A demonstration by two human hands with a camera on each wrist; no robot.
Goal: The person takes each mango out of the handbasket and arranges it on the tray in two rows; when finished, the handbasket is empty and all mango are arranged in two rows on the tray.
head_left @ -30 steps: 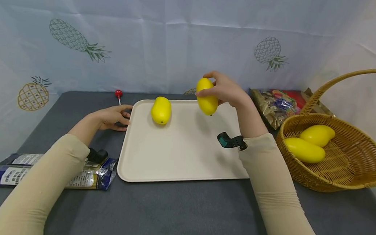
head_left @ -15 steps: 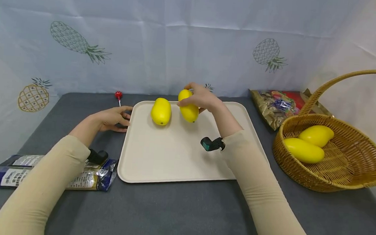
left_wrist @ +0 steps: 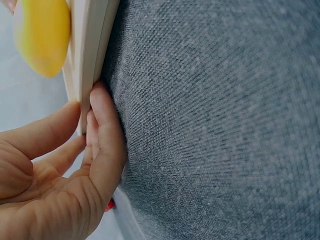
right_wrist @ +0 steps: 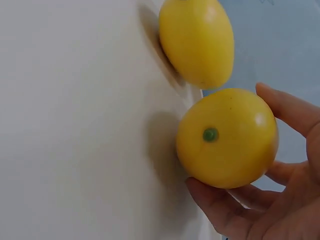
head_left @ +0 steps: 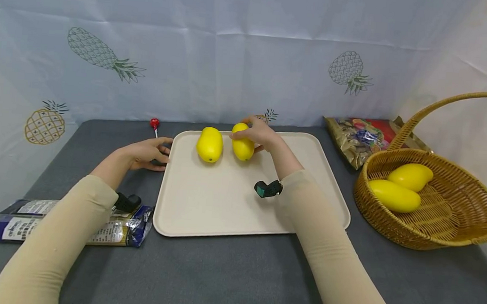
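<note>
A yellow mango [head_left: 242,149] is in my right hand [head_left: 261,134], low over the back of the cream tray [head_left: 223,202]. The right wrist view shows the thumb and fingers around this mango [right_wrist: 227,140], its small green stem end facing the camera. Just left of it, another mango [head_left: 210,145] lies on the tray. My left hand [head_left: 147,154] is at the tray's left edge. Close up in the left wrist view, the thumb of the left hand [left_wrist: 65,170] meets the tray rim [left_wrist: 92,50], while its fingers bend against the side near the cloth.
To the right stands a wicker basket [head_left: 460,205] with two mangoes [head_left: 395,195] inside and a tall handle. Behind it lies a gold and red packet [head_left: 359,136]. Blue packets [head_left: 136,229] lie under the left forearm. A red lollipop [head_left: 154,123] sits behind the left hand.
My right hand has carried its mango leftward and down toward the tray, beside the other mango. The left hand has stayed at the tray's edge.
</note>
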